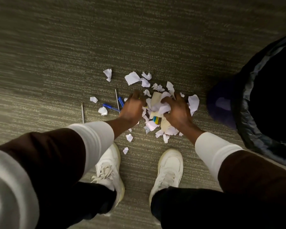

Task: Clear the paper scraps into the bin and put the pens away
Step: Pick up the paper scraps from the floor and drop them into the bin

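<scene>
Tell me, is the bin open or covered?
Open. The bin shows a dark uncovered mouth, with its black liner folded over the rim. No lid is visible.

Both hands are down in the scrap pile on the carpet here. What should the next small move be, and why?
Probably close both hands around the bunch and lift it right to the bin. The left hand and right hand already press the paper scraps together between them, and the lined bin stands open close by on the right. The blue pens lie left of the pile and can wait.
</scene>
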Demonstrator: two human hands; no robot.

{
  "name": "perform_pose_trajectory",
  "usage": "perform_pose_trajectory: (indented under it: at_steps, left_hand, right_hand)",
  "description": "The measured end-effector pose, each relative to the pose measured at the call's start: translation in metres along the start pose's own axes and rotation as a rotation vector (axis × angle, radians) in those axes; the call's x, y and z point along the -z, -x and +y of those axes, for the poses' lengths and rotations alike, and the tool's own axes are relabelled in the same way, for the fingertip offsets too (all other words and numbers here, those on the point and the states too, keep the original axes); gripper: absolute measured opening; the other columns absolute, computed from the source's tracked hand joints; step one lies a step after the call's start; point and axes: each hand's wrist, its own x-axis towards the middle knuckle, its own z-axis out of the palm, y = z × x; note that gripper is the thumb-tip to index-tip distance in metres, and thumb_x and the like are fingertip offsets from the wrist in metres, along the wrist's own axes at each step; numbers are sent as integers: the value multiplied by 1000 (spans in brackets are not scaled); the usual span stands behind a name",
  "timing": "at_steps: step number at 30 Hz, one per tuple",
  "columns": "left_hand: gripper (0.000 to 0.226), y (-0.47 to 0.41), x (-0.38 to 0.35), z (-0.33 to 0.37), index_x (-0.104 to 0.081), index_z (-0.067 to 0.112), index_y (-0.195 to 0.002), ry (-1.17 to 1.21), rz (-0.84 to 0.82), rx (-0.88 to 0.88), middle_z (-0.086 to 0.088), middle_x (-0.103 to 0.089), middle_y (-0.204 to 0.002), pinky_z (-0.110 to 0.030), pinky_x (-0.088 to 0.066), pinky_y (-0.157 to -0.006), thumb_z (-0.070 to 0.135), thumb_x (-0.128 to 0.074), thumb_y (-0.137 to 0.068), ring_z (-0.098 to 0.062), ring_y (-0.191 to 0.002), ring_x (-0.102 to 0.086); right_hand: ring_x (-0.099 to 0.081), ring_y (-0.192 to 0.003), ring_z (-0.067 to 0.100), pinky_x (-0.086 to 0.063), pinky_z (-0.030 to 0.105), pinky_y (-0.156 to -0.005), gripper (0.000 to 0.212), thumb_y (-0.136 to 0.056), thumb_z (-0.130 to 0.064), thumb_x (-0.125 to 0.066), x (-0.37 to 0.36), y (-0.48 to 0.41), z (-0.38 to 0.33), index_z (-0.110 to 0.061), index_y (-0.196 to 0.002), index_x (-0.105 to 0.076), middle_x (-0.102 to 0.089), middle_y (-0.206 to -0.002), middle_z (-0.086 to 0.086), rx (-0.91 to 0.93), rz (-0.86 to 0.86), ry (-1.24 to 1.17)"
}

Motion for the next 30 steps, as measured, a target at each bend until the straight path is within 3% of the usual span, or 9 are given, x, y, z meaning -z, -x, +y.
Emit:
perform_pose_trajectory:
  at_steps: [3,9,12,15,19,21,26,30]
  left_hand:
    - [43,19,30,16,-73,6,-123,73,25,51,-21,-54,-133,-46,-60,-98,-13,-66,-85,-41,-115,-66]
    - [25,64,88,63,-73,6,-115,232,80,163,-16,-56,-131,-42,-56,-99,8,-78,-90,-35,-110,-66]
    - [22,84,116,96,-74,7,-109,308,130,203,-16,-60,-127,-28,-49,-89,13,-81,-89,-32,-102,-68]
    - [19,98,141,136,-76,7,-104,400,168,207,-16,-67,-121,-30,-47,-85,12,-81,-87,-32,-101,-69]
    - [21,106,169,187,-76,12,-104,485,208,229,-12,-70,-116,-23,-38,-80,19,-83,-85,-27,-103,-68]
    - [21,105,177,213,-77,13,-103,528,215,184,-11,-70,-114,-27,-42,-82,21,-84,-85,-27,-102,-68]
    - [14,91,179,278,-76,13,-98,582,228,37,-12,-71,-108,-26,-32,-73,21,-82,-86,-26,-99,-66]
    - [17,73,168,312,-77,13,-103,507,169,-77,-10,-75,-110,-32,-47,-83,21,-80,-89,-26,-102,-69]
  right_hand:
    - [-64,-110,40,-60,44,-88,50,-75,-3,-78,33,19,-14,-21,-121,-71,-59,-128,16,-43,56,-27]
    - [-60,-117,38,-56,42,-97,49,-76,2,-80,105,73,-38,-19,-120,-72,-59,-128,15,-91,124,-151]
    - [-60,-123,38,-55,42,-100,51,-73,0,-83,145,104,-48,-18,-120,-71,-55,-137,14,-104,178,-180]
    - [-61,-121,38,-54,41,-100,52,-72,2,-79,185,133,-52,-16,-121,-72,-55,-136,16,-114,258,-184]
    - [-63,-112,38,-52,38,-95,50,-71,-1,-77,234,164,-41,-19,-118,-73,-57,-130,17,-200,381,-195]
    - [-63,-110,36,-50,34,-95,47,-72,-5,-76,254,176,-28,-21,-116,-73,-58,-128,17,-254,469,-203]
    - [-64,-109,35,-49,34,-96,38,-74,-16,-74,281,197,17,-22,-111,-73,-60,-128,17,-418,598,-245]
    - [-65,-113,35,-50,35,-99,36,-78,-21,-73,286,202,50,-22,-114,-73,-63,-128,16,-529,607,-261]
